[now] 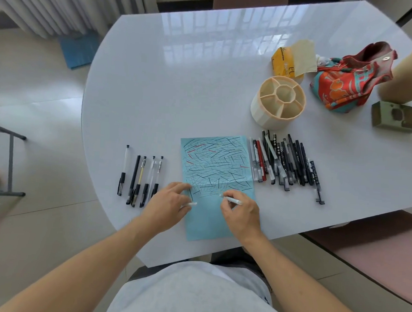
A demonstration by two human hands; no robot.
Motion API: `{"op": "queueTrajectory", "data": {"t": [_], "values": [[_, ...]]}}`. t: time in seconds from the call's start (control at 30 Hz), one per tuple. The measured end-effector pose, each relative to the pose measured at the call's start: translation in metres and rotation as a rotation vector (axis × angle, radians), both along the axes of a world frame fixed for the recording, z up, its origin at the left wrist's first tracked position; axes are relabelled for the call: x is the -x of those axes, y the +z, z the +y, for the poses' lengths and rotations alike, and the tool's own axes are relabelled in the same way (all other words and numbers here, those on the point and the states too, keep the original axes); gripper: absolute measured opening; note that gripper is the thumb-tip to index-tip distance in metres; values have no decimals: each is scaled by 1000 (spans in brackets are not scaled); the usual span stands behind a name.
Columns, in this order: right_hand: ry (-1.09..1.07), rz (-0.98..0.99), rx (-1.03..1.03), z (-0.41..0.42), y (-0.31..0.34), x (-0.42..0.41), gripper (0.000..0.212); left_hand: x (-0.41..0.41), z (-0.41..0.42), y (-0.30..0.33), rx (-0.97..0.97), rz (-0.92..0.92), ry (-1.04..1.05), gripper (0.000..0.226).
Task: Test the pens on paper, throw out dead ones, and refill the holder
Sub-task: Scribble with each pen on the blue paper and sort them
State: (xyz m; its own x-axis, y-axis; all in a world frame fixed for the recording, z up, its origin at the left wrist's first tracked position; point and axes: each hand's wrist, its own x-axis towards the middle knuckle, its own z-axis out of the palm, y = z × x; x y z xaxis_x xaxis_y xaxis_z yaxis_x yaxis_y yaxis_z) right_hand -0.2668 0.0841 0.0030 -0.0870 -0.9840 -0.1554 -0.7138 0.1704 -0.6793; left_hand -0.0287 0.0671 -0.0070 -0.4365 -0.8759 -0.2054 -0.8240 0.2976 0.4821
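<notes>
Here, low in the frame, the right hand (241, 211) pinches a white pen (233, 200) on the blue paper (217, 170) — the left hand (171, 201) seemingly grips its cap (190, 204), fingertips pressing the sheet.

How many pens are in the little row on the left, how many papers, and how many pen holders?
Pens in the left row: 5
Blue paper: 1
Pen holder: 1
Total: 7
</notes>
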Motion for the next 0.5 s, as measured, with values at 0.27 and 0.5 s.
{"op": "queueTrajectory", "data": {"t": [0.27, 0.5], "values": [[-259, -455, -120, -1, 14, 15, 10, 4, 0, 1, -25, 52, 61, 21], [-196, -768, -272, 3, 25, 8, 16, 15, 4, 8, -36, 131, 135, 21]]}}
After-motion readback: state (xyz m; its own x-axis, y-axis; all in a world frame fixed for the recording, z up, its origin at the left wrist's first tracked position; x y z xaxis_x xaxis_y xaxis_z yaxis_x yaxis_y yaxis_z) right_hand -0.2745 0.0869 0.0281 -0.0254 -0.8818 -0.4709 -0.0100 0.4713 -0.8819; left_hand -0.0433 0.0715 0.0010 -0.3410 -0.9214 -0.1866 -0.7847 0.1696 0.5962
